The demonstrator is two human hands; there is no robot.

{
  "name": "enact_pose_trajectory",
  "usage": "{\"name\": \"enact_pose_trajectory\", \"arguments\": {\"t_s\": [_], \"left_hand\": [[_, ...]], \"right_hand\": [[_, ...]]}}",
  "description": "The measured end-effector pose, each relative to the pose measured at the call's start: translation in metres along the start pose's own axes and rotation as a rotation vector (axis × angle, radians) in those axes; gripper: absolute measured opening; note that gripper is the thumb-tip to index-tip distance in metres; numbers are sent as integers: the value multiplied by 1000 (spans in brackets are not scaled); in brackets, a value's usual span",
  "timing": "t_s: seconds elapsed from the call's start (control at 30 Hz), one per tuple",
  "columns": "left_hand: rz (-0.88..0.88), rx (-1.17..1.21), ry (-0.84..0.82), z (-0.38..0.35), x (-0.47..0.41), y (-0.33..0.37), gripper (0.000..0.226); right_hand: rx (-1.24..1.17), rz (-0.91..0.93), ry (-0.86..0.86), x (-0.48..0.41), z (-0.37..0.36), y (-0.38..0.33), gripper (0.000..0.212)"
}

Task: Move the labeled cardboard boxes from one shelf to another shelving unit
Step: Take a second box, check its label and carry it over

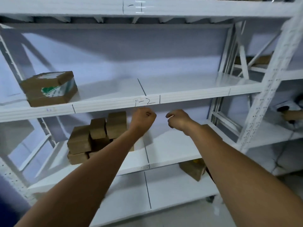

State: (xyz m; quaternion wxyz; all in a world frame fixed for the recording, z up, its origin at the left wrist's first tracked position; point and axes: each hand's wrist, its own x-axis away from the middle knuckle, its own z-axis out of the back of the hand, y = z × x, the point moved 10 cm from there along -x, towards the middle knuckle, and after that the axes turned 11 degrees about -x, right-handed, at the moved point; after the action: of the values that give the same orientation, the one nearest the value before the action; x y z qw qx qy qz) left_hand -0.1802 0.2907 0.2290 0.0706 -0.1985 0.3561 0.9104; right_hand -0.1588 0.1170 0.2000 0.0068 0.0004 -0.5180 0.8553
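A white metal shelving unit (188, 96) fills the view. On its upper shelf at the left lies one cardboard box (49, 89) with a white and green label. One shelf lower, left of centre, stands a pile of several plain brown boxes (96, 136). My left hand (144, 118) is a closed fist just below the shelf edge marked "2", in front of the pile's right side, holding nothing I can see. My right hand (177, 119) is curled beside it, fingers closed, with nothing visible in it.
Another brown box (192, 170) lies tilted on the lowest shelf at the right. A second white shelving unit (291, 128) stands to the right, where another person's hand (293, 116) holds a dark object. Black lines divide each shelf into sections.
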Motion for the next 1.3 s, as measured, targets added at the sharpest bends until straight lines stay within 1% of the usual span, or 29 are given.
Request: {"name": "enact_pose_trajectory", "arguments": {"t_s": [0.07, 0.13, 0.27, 0.37, 0.43, 0.5, 0.53, 0.6, 0.7, 0.73, 0.77, 0.8, 0.87, 0.93, 0.97, 1.0, 1.07, 1.1, 1.17, 1.23, 1.3], "left_hand": [[-11, -41, -83, -36, -7, 17, 35], [-7, -64, -129, -71, -12, 29, 36], [70, -11, -265, -158, -15, 43, 34], [131, 33, -382, -232, -28, 50, 33], [207, 65, -429, -279, -42, 45, 32], [267, 47, -465, -331, -62, 37, 27], [283, 31, -488, -359, -71, 32, 28], [342, 23, -527, -408, -82, 18, 31], [500, 51, -557, -473, -91, -6, 34], [562, 75, -571, -491, -90, -13, 31], [616, 92, -579, -504, -87, -19, 29], [679, 114, -589, -519, -84, -27, 35], [790, 178, -595, -543, -75, -38, 55], [875, 254, -590, -561, -69, -46, 77], [901, 289, -579, -570, -69, -50, 85], [921, 309, -567, -578, -71, -52, 86], [948, 348, -535, -589, -72, -59, 70], [956, 384, -525, -593, -70, -59, 61], [987, 445, -489, -596, -65, -56, 52], [998, 425, -442, -587, -65, -52, 45], [965, 365, -355, -567, -74, -46, 35]], "right_hand": [[-3, -23, 0, 0, 24, 25, 43], [2, -43, 7, -2, 46, 49, 44], [46, -125, 36, -12, 96, 109, 47], [18, -160, 107, -34, 139, 156, 37], [8, -179, 142, -54, 166, 184, 32], [15, -212, 131, -83, 189, 217, 26], [13, -231, 112, -97, 198, 235, 27], [-18, -277, 90, -122, 213, 274, 35], [-82, -317, 82, -156, 233, 330, 29], [-87, -337, 69, -166, 237, 349, 31], [-78, -358, 47, -173, 238, 365, 35], [-63, -383, 14, -183, 240, 380, 36], [-44, -422, -43, -198, 239, 405, 36], [-33, -457, -64, -216, 238, 426, 35], [-45, -462, -67, -227, 235, 434, 36], [-66, -469, -79, -239, 231, 442, 41], [-110, -518, -145, -252, 210, 451, 61], [-129, -538, -176, -253, 198, 452, 65], [-151, -554, -201, -254, 178, 455, 64], [-180, -562, -171, -252, 168, 452, 65], [-261, -582, -146, -250, 162, 445, 67]]}}
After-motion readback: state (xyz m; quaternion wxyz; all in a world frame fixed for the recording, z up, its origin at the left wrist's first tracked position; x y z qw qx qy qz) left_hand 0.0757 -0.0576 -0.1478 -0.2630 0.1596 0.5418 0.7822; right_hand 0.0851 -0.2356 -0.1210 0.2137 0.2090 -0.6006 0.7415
